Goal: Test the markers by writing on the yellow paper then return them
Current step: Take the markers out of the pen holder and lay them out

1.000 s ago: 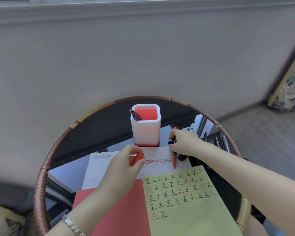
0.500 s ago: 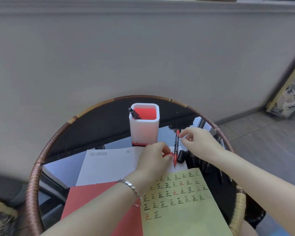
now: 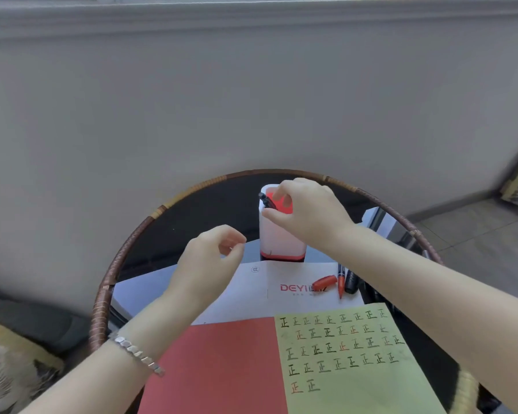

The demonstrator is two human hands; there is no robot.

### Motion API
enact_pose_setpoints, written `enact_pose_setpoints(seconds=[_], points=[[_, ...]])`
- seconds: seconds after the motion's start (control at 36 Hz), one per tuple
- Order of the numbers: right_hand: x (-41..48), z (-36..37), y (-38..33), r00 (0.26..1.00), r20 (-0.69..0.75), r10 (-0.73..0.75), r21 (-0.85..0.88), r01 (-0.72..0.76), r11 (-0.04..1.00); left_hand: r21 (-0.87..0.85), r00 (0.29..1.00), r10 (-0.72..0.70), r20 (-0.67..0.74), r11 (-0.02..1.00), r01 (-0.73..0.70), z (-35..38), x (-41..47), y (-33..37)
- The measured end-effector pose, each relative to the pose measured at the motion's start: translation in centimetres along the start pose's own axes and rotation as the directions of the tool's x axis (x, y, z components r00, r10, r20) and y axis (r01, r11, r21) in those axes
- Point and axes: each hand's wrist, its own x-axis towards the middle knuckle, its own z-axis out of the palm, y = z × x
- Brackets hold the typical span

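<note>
Right hand grip half-open around the black marker in the holder — contact unclear; left hand loosely curled, empty.

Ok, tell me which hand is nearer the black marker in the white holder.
Right. The right hand is over the white holder, fingers either side of the black marker; the left hand hovers empty, apart, to the holder's left.

The left hand and right hand are bare, with uncovered arms running off the frame at 7 and 4 o'clock. A silver bracelet of small faceted metal links circles the left wrist.
</note>
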Motion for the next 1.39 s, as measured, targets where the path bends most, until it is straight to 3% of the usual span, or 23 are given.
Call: enact_pose_setpoints(seconds=[0.17, 0.36, 0.53, 0.61, 0.72, 0.83, 0.89, 0.97, 1.03, 1.11, 1.17, 1.25, 1.31, 1.39], points=[[0.4, 1.5, -0.3, 0.995, -0.103, -0.006, -0.011, 0.005, 1.000, -0.001, 0.999, 0.015, -0.036, 1.000, -0.015, -1.1, -0.5, -0.2], [-0.5, -1.0, -0.8, 0.882, -0.447, -0.146, 0.078, 0.202, 0.976, -0.045, 0.996, 0.049, -0.073, 0.998, -0.052, -1.2, -0.8, 0.9], [-3.9, -4.4, -1.8, 0.832, -0.461, -0.308, 0.117, 0.401, 0.908, -0.252, 0.968, 0.203, -0.150, 0.938, -0.236, -1.0, -1.3, 4.4], [-5.6, -4.4, -1.3, 0.828, -0.432, -0.357, 0.091, 0.434, 0.896, -0.265, 0.935, 0.309, -0.173, 0.900, -0.347, -0.4, -1.6, 5.5], [-7.3, -4.0, 0.0, 0.915, -0.317, -0.249, 0.196, 0.320, 0.927, -0.270, 0.912, 0.360, -0.198, 0.874, -0.404, 0.9, -1.9, 5.7], [-8.7, -3.9, 0.5, 0.986, -0.148, 0.075, 0.480, 0.005, 0.877, -0.269, 0.915, 0.257, -0.312, 0.899, -0.344, 1.5, -2.2, 5.5], [-9.1, -3.6, 0.8, 0.974, 0.083, 0.211, 0.631, -0.215, 0.746, -0.398, 0.934, 0.152, -0.325, 0.874, -0.280, 1.4, -2.3, 5.6], [-9.6, -2.9, 1.1, 0.894, 0.336, 0.296, 0.770, -0.442, 0.460, -0.575, 0.971, 0.061, -0.230, 0.796, -0.187, 1.4, -2.6, 5.9], [-9.7, -2.6, 1.0, 0.866, 0.400, 0.300, 0.834, -0.479, 0.273, -0.599, 0.992, 0.064, -0.108, 0.792, -0.116, 1.6, -2.8, 5.8], [-9.6, -2.3, 0.7, 0.843, 0.409, 0.349, 0.894, -0.447, 0.033, -0.490, 0.991, 0.130, 0.042, 0.867, -0.092, 2.3, -3.2, 5.3], [-9.7, -1.9, 0.6, 0.843, 0.368, 0.393, 0.906, -0.421, 0.053, -0.368, 0.980, 0.172, 0.102, 0.922, -0.124, 2.7, -3.5, 5.0], [-10.0, -1.4, 0.4, 0.868, 0.280, 0.411, 0.905, -0.381, 0.189, -0.135, 0.950, 0.251, 0.184, 0.964, -0.228, 3.4, -3.7, 4.7], [-10.3, -1.3, 0.2, 0.888, 0.238, 0.394, 0.902, -0.352, 0.250, -0.055, 0.930, 0.282, 0.237, 0.959, -0.277, 3.6, -4.0, 4.8], [-10.6, -1.5, 0.0, 0.911, 0.205, 0.358, 0.905, -0.315, 0.285, 0.004, 0.931, 0.308, 0.198, 0.949, -0.315, 3.8, -4.3, 4.9]])
